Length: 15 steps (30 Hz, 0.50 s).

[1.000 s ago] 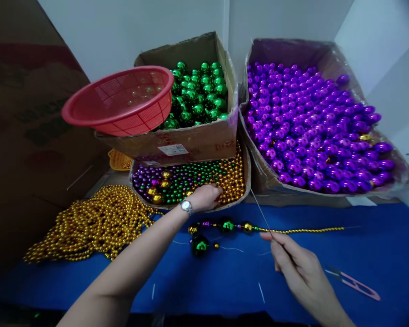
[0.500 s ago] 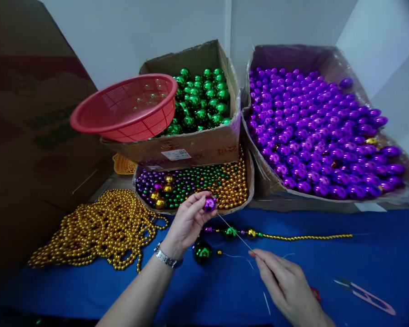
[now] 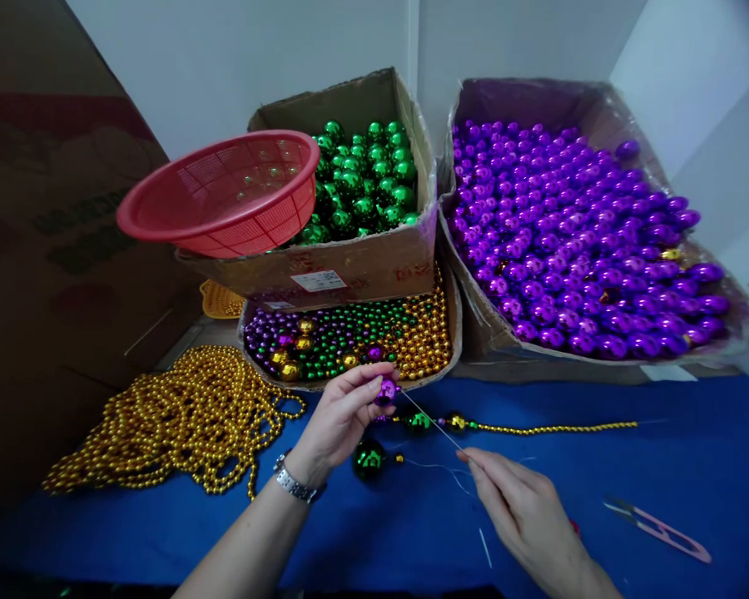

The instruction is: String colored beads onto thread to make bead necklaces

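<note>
My left hand (image 3: 340, 416), with a watch on the wrist, pinches a shiny purple bead (image 3: 385, 391) between thumb and fingers. From the bead a thin, straight needle (image 3: 434, 423) slants down to my right hand (image 3: 524, 507), whose thumb and forefinger close on its lower end. Just behind the hands lies a strand of gold beads (image 3: 555, 428) with larger green and gold balls at its left part. Below that strand rest a big dark green ball (image 3: 369, 459) and a small gold bead (image 3: 399, 458), with loose clear thread (image 3: 434, 466) beside them.
Pink-handled snips (image 3: 662, 531) lie on the blue cloth (image 3: 412, 541) at right. A heap of gold bead strands (image 3: 181, 424) is at left. Behind stand boxes of green balls (image 3: 349, 179), purple balls (image 3: 574, 241) and small mixed beads (image 3: 337, 333), plus a red basket (image 3: 225, 200).
My left hand and the purple bead have dropped slightly, uncovering more of the mixed beads behind. A small purple tip now shows at the bead's right side. The whole view has shifted a little.
</note>
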Available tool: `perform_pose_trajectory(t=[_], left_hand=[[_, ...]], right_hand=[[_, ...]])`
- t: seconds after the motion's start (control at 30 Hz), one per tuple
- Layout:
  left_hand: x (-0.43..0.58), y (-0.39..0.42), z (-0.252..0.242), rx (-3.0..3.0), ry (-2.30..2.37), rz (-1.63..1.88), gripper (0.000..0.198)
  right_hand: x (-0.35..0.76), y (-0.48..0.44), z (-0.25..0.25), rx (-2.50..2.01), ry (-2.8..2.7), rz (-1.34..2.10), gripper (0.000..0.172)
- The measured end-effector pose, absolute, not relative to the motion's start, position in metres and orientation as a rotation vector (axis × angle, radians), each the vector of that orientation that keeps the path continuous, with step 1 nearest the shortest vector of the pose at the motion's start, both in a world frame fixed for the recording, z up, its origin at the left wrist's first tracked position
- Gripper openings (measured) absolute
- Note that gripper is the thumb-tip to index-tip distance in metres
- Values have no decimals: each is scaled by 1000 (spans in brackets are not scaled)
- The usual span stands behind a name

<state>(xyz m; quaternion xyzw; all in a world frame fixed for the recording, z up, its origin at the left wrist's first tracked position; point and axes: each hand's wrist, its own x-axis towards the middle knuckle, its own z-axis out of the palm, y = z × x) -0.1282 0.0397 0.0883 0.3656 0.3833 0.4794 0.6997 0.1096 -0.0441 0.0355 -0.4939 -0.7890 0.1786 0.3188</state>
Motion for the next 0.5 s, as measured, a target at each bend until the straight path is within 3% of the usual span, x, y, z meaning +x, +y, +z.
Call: perform_pose_trajectory(t=[0.27,0.5], left_hand=[[-128,35,91,1097,935,950,31],[-119,19,81,1030,883,951,30]], right_hand=[[116,-43,30,-1358,-2271,259,31],[107,-43,31,-1294,-2227,349,29]])
